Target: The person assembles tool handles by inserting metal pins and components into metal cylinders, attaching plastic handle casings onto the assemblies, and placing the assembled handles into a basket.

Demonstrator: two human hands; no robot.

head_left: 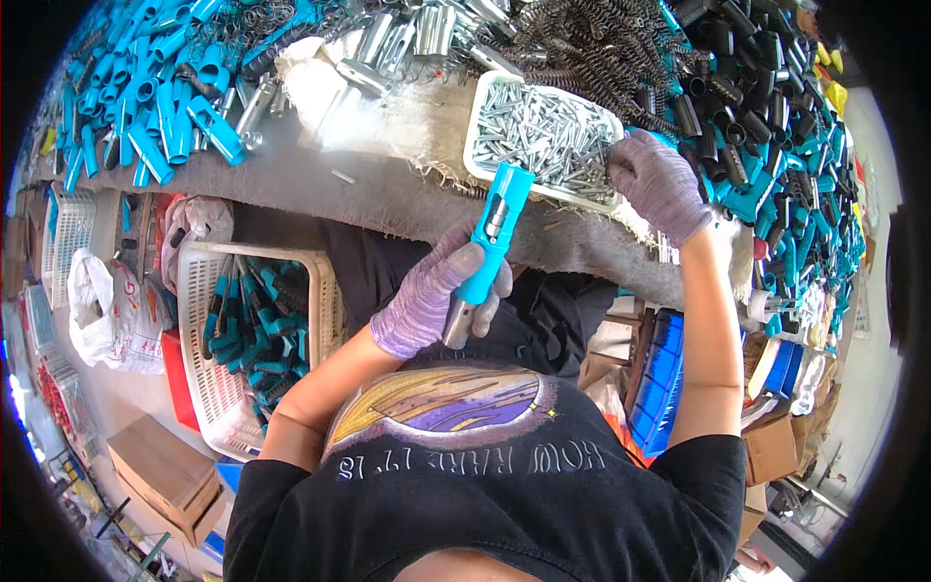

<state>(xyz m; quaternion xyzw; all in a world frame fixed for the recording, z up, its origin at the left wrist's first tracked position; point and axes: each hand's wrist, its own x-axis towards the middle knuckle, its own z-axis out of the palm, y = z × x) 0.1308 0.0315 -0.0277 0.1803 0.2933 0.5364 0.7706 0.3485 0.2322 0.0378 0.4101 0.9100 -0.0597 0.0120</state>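
Observation:
My left hand, in a purple-grey knit glove, is wrapped round a teal plastic sleeve. The sleeve tilts upright, with a slot near its top showing a metal part inside. A silver metal tube sticks out of its lower end. At the right edge of a white tray full of small silver pins, my right hand is gloved alike, with its fingers curled together. Whatever the right fingertips pinch, if anything, is too hidden to make out.
Teal sleeves heap up at the back left, beside silver slotted tubes. Dark springs lie behind the tray; black and teal parts crowd the right. Under the bench edge stands a white basket of teal-and-black parts.

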